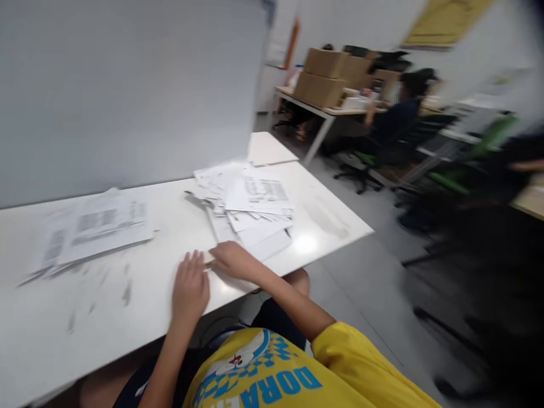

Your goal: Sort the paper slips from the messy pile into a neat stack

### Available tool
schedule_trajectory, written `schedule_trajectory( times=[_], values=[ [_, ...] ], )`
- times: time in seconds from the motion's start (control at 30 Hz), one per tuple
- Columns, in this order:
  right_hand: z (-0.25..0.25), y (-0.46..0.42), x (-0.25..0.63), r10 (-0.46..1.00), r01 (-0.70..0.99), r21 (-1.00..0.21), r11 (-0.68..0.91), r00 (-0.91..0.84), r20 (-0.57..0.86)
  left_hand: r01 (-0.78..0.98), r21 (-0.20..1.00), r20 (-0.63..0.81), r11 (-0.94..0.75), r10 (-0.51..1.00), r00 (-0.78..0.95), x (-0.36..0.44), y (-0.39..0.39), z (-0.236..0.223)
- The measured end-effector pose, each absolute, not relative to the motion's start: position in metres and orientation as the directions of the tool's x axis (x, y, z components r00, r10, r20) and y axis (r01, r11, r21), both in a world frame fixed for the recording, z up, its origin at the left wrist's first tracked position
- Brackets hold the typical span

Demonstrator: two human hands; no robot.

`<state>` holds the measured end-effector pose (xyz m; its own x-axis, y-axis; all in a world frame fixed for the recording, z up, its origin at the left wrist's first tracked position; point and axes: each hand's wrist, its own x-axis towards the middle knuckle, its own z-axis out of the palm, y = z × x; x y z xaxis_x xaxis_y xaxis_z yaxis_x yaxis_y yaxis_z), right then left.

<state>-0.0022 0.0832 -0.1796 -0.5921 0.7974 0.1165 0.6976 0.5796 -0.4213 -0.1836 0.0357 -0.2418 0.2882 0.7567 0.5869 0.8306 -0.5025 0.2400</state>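
Observation:
My left hand (190, 286) lies on the white table (161, 300) near its front edge, fingers stretched forward and nearly flat. Just to the right, my right hand (233, 260) is bent inward with its fingers closed at a small, flat tan piece (208, 259). Only a sliver of that piece shows between the two hands, so its kind is unclear. Beyond my right hand sits an untidy pile of printed white paper sheets (259, 195). Another stack of printed sheets (100, 224) rests farther left on the table.
A tall grey partition (127, 96) rises behind the table. At the back right, cardboard boxes (321, 79) stand on another desk, where a person (395, 119) sits. Office chairs (361, 164) occupy the floor to the right. The surroundings are blurred.

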Motion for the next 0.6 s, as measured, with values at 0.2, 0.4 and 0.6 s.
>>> schedule_trajectory(
  times=[0.2,0.4,0.6],
  values=[
    [-0.207,0.062,0.017,0.798,0.678,-0.430,0.597,-0.556,0.232,0.785,0.509,0.499,-0.352,0.864,0.064,-0.186,0.060,-0.228],
    [-0.219,0.051,0.022,0.778,0.572,-0.530,0.626,-0.497,0.384,0.581,0.814,0.194,-0.022,0.952,-0.236,-0.172,0.047,-0.208],
    [-0.214,0.056,0.023,0.797,0.299,-0.756,0.582,-0.393,0.458,-0.243,0.961,-0.176,0.134,0.971,-0.163,-0.145,0.053,-0.199]
  ],
)
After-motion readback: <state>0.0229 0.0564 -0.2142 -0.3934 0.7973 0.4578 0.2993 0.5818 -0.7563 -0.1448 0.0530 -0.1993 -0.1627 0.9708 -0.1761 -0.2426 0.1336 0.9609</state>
